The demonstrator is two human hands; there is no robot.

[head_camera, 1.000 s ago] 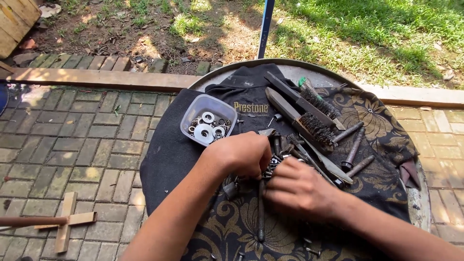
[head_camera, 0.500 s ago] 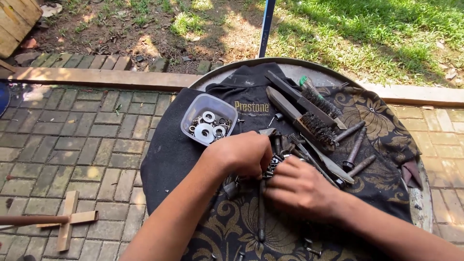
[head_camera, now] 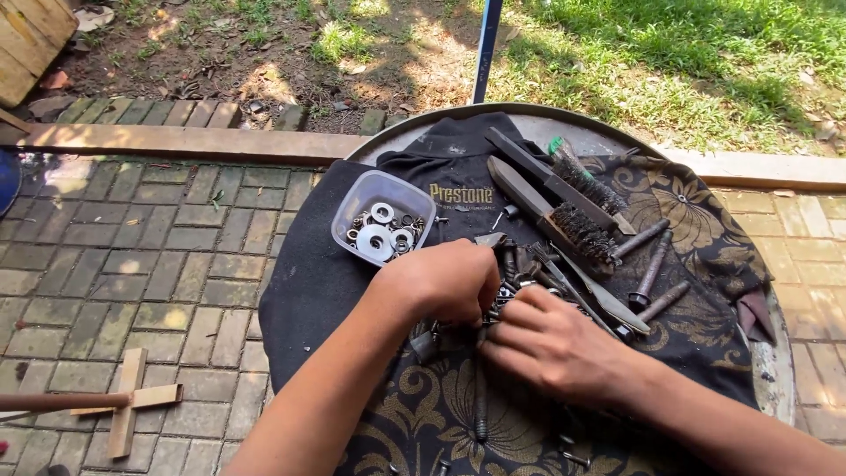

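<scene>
Directly between hands (head_camera: 493,322): bolt pile (head_camera: 520,280).

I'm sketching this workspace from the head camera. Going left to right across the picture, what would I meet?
Wooden cross-shaped piece on the paving → clear plastic tub of washers → left hand → right hand → wire brush → long dark bolts → bare rim of the round table.

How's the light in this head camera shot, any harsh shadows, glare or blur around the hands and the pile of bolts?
Head view: strong dappled sunlight, with hard leaf shadows across the brick paving and the dark cloth; the washers in the clear plastic tub glint bright; the left hand and right hand are sunlit and sharp, no visible blur; the pile of bolts between them lies partly in their shade.
</scene>
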